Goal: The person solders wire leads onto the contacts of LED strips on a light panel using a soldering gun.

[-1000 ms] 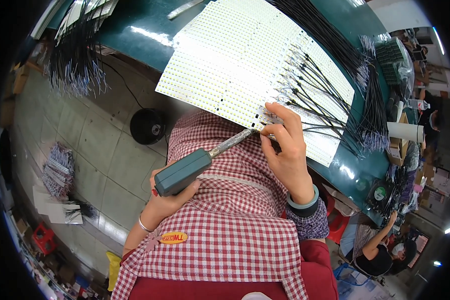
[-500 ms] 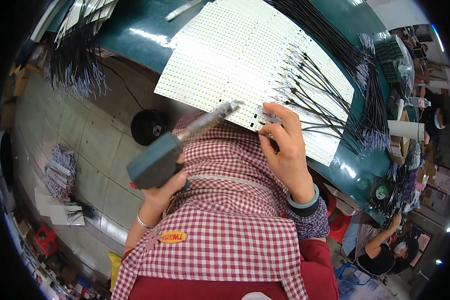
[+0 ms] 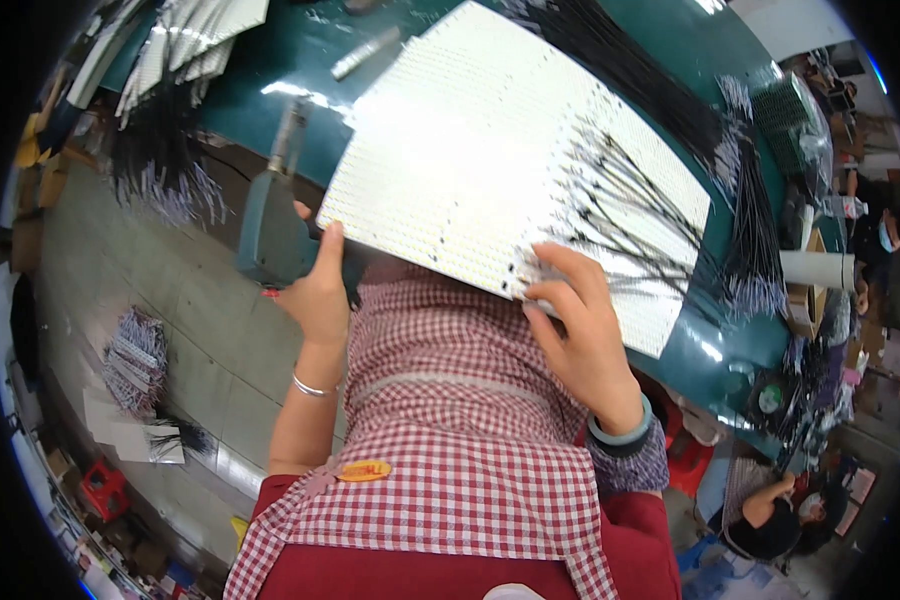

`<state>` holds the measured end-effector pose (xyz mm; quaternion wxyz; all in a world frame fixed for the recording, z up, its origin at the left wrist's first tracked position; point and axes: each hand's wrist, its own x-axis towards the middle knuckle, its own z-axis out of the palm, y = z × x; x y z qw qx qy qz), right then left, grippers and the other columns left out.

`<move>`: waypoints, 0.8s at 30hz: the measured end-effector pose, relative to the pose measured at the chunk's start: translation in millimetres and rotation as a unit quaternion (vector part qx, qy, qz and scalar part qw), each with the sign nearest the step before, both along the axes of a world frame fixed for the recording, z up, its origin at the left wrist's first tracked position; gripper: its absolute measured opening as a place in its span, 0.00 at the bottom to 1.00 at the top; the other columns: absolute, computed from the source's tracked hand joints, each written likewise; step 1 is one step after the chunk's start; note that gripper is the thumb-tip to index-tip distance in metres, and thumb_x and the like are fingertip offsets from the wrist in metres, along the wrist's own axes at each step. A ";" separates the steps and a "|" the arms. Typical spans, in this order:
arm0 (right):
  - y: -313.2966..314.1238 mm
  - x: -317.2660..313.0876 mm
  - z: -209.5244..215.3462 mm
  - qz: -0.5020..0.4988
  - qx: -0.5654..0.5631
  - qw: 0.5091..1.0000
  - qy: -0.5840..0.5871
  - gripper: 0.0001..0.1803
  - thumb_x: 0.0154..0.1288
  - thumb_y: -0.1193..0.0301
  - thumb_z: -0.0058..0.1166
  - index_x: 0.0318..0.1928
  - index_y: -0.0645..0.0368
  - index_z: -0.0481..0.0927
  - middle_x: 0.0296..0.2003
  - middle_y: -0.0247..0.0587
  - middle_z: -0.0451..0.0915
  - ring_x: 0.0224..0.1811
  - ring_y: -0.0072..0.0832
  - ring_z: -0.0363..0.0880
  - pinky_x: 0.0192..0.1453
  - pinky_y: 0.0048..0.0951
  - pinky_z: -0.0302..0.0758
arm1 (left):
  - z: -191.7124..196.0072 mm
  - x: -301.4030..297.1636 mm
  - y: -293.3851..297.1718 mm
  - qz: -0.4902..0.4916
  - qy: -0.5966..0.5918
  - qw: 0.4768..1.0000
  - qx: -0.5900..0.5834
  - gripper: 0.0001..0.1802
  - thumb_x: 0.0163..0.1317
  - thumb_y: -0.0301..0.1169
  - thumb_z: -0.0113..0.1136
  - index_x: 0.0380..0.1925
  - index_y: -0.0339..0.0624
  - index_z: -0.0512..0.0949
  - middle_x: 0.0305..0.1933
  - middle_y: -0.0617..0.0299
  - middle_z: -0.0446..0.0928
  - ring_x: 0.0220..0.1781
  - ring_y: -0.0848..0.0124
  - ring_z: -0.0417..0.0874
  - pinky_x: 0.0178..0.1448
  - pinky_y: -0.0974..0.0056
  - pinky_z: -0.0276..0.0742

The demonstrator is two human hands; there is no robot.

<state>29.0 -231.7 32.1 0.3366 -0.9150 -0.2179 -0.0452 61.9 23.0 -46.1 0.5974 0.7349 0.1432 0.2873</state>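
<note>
A large white LED circuit board [image 3: 420, 190], dotted with rows of small lights, overhangs the near edge of the green table. Short black cables [image 3: 630, 190] lie across its right part, their bared ends along one row. My left hand [image 3: 320, 290] is closed round a dark green soldering gun [image 3: 270, 225], its silver barrel pointing away beside the board's left corner; the thumb touches that corner. At the board's near edge, my right hand [image 3: 585, 335] has thumb and forefinger pinched by the nearest cable ends. Whatever sits between those fingertips is too small to make out.
Long bundles of black cable [image 3: 650, 70] run along the far right of the green table [image 3: 240, 80]. More boards with hanging cables [image 3: 185, 60] rest at the upper left. A white roll [image 3: 815, 270] stands at right. Another person [image 3: 770, 510] sits at lower right.
My left hand has swung the soldering gun left and away from the near edge, turning its barrel upward in view; its thumb now meets the board's corner. My right hand stays at the edge.
</note>
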 end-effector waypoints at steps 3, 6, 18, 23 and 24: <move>-18.2 12.0 19.2 -0.029 -0.008 1.000 -0.007 0.13 0.51 0.84 0.59 0.39 0.63 0.75 0.56 0.52 0.73 0.59 0.49 0.71 0.62 0.41 0.69 | 6.9 5.1 -3.7 -0.010 -0.005 0.992 -0.123 0.26 0.55 0.17 0.64 0.55 0.34 0.70 0.52 0.60 0.75 0.52 0.71 0.73 0.56 0.68 0.70; -46.3 49.8 38.3 -0.045 -0.078 0.992 -0.092 0.15 0.53 0.84 0.58 0.42 0.63 0.76 0.56 0.52 0.73 0.59 0.48 0.72 0.62 0.40 0.69 | 32.6 -5.1 -8.1 -0.020 -0.032 0.957 -0.288 0.30 0.51 0.14 0.63 0.57 0.36 0.69 0.53 0.60 0.74 0.55 0.69 0.73 0.63 0.63 0.67; -10.1 186.6 27.9 0.205 0.193 0.835 0.472 0.16 0.69 0.68 0.54 0.52 0.66 0.76 0.42 0.30 0.79 0.41 0.15 0.72 0.45 0.20 0.70 | 93.4 8.0 91.7 0.027 -0.228 0.899 -0.373 0.25 0.54 0.13 0.54 0.54 0.35 0.70 0.52 0.56 0.73 0.57 0.66 0.75 0.63 0.59 0.72; 50.5 213.9 54.2 0.110 0.245 0.836 0.478 0.12 0.67 0.72 0.56 0.46 0.68 0.81 0.33 0.30 0.80 0.34 0.12 0.73 0.41 0.17 0.70 | 87.5 26.0 137.4 0.087 -0.209 0.910 -0.348 0.17 0.59 0.17 0.57 0.50 0.34 0.72 0.50 0.56 0.75 0.47 0.68 0.80 0.54 0.63 0.78; 59.0 227.1 56.8 0.106 0.269 0.835 0.467 0.12 0.66 0.72 0.57 0.45 0.69 0.81 0.33 0.31 0.81 0.32 0.13 0.74 0.37 0.17 0.70 | 89.4 31.0 138.4 0.110 -0.203 0.909 -0.346 0.16 0.61 0.18 0.58 0.50 0.34 0.72 0.50 0.56 0.76 0.43 0.69 0.81 0.49 0.64 0.80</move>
